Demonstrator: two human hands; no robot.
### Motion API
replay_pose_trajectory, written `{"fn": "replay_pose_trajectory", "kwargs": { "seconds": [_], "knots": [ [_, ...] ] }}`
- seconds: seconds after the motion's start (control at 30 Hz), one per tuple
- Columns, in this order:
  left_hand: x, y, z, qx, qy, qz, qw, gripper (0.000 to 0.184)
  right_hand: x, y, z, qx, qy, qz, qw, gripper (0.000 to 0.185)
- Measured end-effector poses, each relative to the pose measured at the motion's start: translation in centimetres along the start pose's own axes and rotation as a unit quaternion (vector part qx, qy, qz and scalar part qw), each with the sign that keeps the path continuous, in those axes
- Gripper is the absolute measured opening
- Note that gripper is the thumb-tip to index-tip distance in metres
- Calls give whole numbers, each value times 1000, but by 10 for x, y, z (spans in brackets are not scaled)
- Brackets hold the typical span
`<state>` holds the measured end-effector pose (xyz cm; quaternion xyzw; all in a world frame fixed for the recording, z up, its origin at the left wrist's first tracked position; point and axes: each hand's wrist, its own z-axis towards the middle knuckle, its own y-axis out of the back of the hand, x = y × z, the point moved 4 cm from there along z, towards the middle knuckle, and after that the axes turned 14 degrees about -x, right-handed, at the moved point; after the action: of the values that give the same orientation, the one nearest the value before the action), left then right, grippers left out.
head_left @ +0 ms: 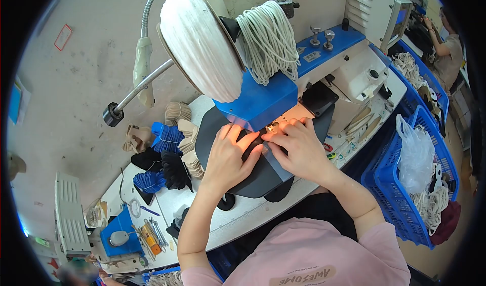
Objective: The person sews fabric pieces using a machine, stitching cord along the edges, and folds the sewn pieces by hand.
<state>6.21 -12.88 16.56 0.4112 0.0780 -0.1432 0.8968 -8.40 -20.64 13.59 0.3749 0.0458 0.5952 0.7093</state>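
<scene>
While the left hand point(228, 154) is pinching a dark piece point(258, 140) mid-frame, the right hand point(299, 146) is resting just beside it, whether gripping I cannot tell.

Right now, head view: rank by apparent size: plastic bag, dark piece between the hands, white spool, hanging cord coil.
1. White spool
2. Hanging cord coil
3. Plastic bag
4. Dark piece, partly covered
Nearness may inflate the spool.

Red-framed label point(63, 37) fixed on wall point(76, 98) at 10 o'clock, blue cord bundle point(167, 138) placed at 9, blue pen point(150, 210) laid at 8, clear plastic bag point(415, 157) piled in blue basket point(391, 206) at 3, maroon cloth point(449, 224) seen at 4.
</scene>
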Motion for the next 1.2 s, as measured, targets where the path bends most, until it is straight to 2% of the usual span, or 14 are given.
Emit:
{"fn": "replay_pose_trajectory", "kwargs": {
  "seconds": [0.1, 0.53, 1.2],
  "knots": [
    [-2, 1, 1, 29, 14, -6, 999, 30, 0, -1, -1, -12, 4, 3, 1000, 21],
    [0, -2, -3, 12, 21, -16, 1000, 35, 2, 1, 0, -28, 25, -15, 999, 19],
    [-2, 0, -3, 14, 20, -5, 1000, 38, 1, 0, 1, -5, -12, 3, 1000, 21]
  ]
}}
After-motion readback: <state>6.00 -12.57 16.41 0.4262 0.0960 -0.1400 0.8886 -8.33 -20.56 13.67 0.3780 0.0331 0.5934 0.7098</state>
